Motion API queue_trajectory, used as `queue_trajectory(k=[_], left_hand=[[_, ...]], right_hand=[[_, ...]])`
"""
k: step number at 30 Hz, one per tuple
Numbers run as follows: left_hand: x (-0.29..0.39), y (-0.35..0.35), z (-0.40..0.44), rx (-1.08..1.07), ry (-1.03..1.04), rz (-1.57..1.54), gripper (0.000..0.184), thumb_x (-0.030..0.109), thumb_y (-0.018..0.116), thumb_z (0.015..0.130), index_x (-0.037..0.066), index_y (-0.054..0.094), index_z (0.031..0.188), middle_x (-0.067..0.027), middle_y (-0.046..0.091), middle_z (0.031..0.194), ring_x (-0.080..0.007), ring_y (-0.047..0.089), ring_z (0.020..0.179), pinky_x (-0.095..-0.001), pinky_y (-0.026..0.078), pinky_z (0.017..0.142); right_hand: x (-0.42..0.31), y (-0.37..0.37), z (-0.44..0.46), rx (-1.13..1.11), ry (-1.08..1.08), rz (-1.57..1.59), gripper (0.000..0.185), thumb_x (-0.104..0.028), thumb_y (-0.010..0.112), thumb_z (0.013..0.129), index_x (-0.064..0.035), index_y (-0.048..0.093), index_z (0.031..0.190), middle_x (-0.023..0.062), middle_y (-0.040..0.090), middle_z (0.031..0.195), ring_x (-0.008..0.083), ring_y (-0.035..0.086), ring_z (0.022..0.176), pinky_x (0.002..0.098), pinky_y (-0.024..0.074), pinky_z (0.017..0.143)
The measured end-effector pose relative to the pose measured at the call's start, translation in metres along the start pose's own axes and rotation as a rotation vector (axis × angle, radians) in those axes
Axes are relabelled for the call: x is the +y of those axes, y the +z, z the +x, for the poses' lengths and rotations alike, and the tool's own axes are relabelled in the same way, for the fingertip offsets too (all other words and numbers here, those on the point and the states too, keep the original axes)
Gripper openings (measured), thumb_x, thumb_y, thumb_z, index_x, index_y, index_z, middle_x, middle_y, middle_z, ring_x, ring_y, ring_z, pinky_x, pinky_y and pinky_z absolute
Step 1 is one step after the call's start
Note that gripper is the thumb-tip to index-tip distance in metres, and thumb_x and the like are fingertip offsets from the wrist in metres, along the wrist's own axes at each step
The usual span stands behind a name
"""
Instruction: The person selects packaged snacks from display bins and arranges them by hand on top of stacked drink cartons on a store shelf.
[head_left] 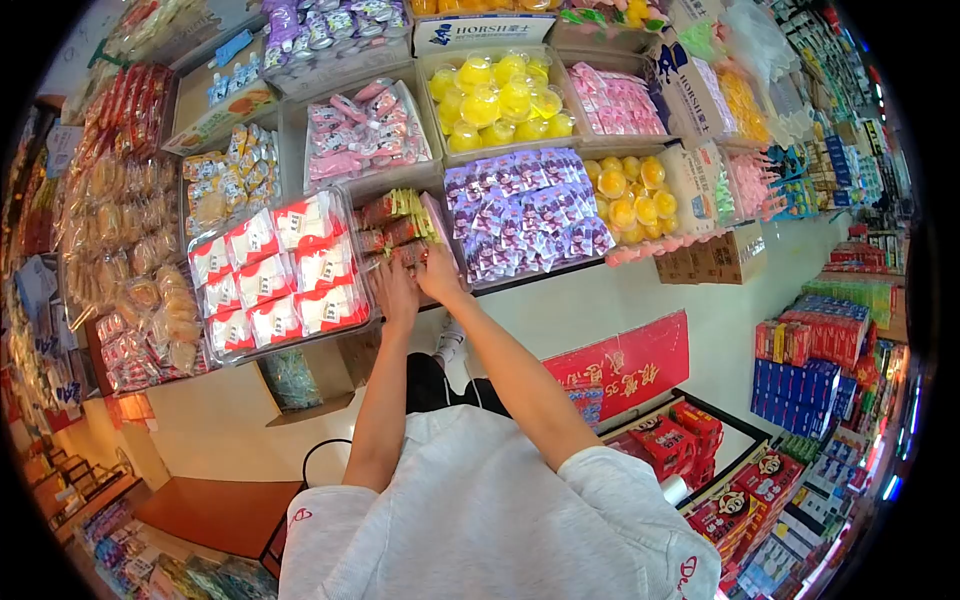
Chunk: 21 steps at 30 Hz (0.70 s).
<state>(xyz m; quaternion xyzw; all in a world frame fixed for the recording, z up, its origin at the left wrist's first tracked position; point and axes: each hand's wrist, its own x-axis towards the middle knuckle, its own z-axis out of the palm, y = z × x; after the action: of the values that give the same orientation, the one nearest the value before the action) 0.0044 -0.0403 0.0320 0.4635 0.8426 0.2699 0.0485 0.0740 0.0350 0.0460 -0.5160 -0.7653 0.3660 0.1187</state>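
Left hand (pixel 397 294) and right hand (pixel 437 274) at the red-and-yellow packets (pixel 390 238), between clear tray (pixel 290 343) and purple packets (pixel 525 215); my grip: cannot tell. Risk: uneven pressure might topple stacked rows; my left wrist could nudge the tray.

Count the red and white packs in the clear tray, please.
9 red and white packs: three rows of three in the clear tray, beside the left hand. Others may lie hidden underneath.
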Motion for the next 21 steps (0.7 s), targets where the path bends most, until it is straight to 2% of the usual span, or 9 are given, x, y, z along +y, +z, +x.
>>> queue_trajectory(k=[4, 6, 10, 13, 15, 16, 17, 19, 21], left_hand=[[-0.005, 0.003, 0.003, -0.065, -0.093, -0.022, 0.041, 0.013, 0.057, 0.082, 0.004, 0.051, 0.121, -0.0181, 0.053, 0.110, -0.0352, 0.049, 0.104, -0.0460, 0.037, 0.089], [-0.005, 0.001, 0.004, -0.213, -0.149, 0.049, 0.039, 0.019, 0.055, 0.085, 0.003, 0.050, 0.121, -0.0198, 0.053, 0.110, -0.0353, 0.050, 0.104, -0.0456, 0.037, 0.088], [-0.009, 0.012, 0.019, -0.192, -0.209, 0.083, 0.038, 0.024, 0.052, 0.088, 0.002, 0.050, 0.119, -0.0213, 0.051, 0.113, -0.0356, 0.050, 0.105, -0.0449, 0.038, 0.086], [-0.006, 0.016, 0.023, -0.223, -0.283, 0.110, 0.040, 0.029, 0.049, 0.090, -0.001, 0.050, 0.119, -0.0221, 0.049, 0.116, -0.0369, 0.049, 0.105, -0.0471, 0.037, 0.087], [-0.002, 0.014, 0.032, -0.338, -0.376, 0.047, 0.041, 0.029, 0.049, 0.090, 0.000, 0.050, 0.119, -0.0225, 0.047, 0.118, -0.0386, 0.048, 0.108, -0.0499, 0.036, 0.090], [-0.002, 0.014, 0.037, -0.337, -0.349, 0.043, 0.041, 0.029, 0.049, 0.090, 0.000, 0.050, 0.119, -0.0225, 0.047, 0.118, -0.0386, 0.048, 0.108, -0.0499, 0.036, 0.090], [-0.007, 0.013, 0.039, -0.348, -0.407, -0.016, 0.043, 0.032, 0.048, 0.091, 0.003, 0.049, 0.122, -0.0221, 0.048, 0.120, -0.0389, 0.049, 0.108, -0.0516, 0.036, 0.089], [-0.012, 0.013, 0.035, -0.350, -0.461, -0.088, 0.045, 0.035, 0.046, 0.091, 0.006, 0.048, 0.125, -0.0218, 0.048, 0.122, -0.0392, 0.049, 0.109, -0.0533, 0.036, 0.088], [-0.016, 0.014, 0.029, -0.239, -0.390, -0.114, 0.046, 0.035, 0.046, 0.091, 0.004, 0.047, 0.126, -0.0216, 0.050, 0.122, -0.0373, 0.047, 0.114, -0.0536, 0.034, 0.092]], right_hand=[[-0.004, 0.004, 0.000, 0.058, 0.077, -0.043, 0.046, -0.011, 0.061, 0.076, 0.0070, 0.045, 0.116, 0.0274, 0.049, 0.111, 0.0446, 0.046, 0.107, 0.0485, 0.0391, 0.094], [-0.001, 0.009, 0.000, 0.051, 0.044, -0.049, 0.047, -0.014, 0.062, 0.076, 0.0061, 0.046, 0.115, 0.0284, 0.048, 0.114, 0.0442, 0.046, 0.109, 0.0478, 0.0401, 0.094], [-0.003, 0.018, 0.007, 0.091, 0.126, -0.074, 0.051, -0.016, 0.064, 0.076, 0.0055, 0.045, 0.118, 0.0300, 0.048, 0.117, 0.0447, 0.048, 0.110, 0.0482, 0.0422, 0.092], [-0.001, 0.016, 0.010, 0.100, 0.217, -0.032, 0.043, -0.017, 0.063, 0.076, 0.0039, 0.053, 0.112, 0.0278, 0.057, 0.108, 0.0407, 0.056, 0.103, 0.0477, 0.0459, 0.086], [0.008, 0.024, 0.019, 0.032, 0.319, 0.033, 0.030, -0.015, 0.063, 0.076, 0.0024, 0.062, 0.100, 0.0221, 0.066, 0.089, 0.0353, 0.064, 0.088, 0.0451, 0.0489, 0.078], [0.031, 0.046, 0.023, 0.084, 0.215, 0.082, 0.022, -0.015, 0.064, 0.075, 0.0014, 0.065, 0.090, 0.0190, 0.066, 0.076, 0.0332, 0.065, 0.078, 0.0423, 0.0499, 0.072], [0.021, 0.037, 0.021, 0.030, 0.212, 0.077, 0.023, -0.016, 0.065, 0.076, 0.0013, 0.065, 0.091, 0.0198, 0.066, 0.074, 0.0346, 0.065, 0.076, 0.0417, 0.0498, 0.071], [-0.001, 0.010, 0.012, -0.082, 0.176, 0.272, 0.024, -0.017, 0.057, 0.082, 0.0029, 0.060, 0.096, 0.0268, 0.063, 0.088, 0.0414, 0.061, 0.090, 0.0468, 0.0474, 0.080], [-0.011, 0.006, 0.002, 0.070, 0.087, 0.269, 0.022, -0.015, 0.058, 0.082, 0.0027, 0.060, 0.095, 0.0267, 0.063, 0.089, 0.0418, 0.061, 0.089, 0.0475, 0.0468, 0.078]])
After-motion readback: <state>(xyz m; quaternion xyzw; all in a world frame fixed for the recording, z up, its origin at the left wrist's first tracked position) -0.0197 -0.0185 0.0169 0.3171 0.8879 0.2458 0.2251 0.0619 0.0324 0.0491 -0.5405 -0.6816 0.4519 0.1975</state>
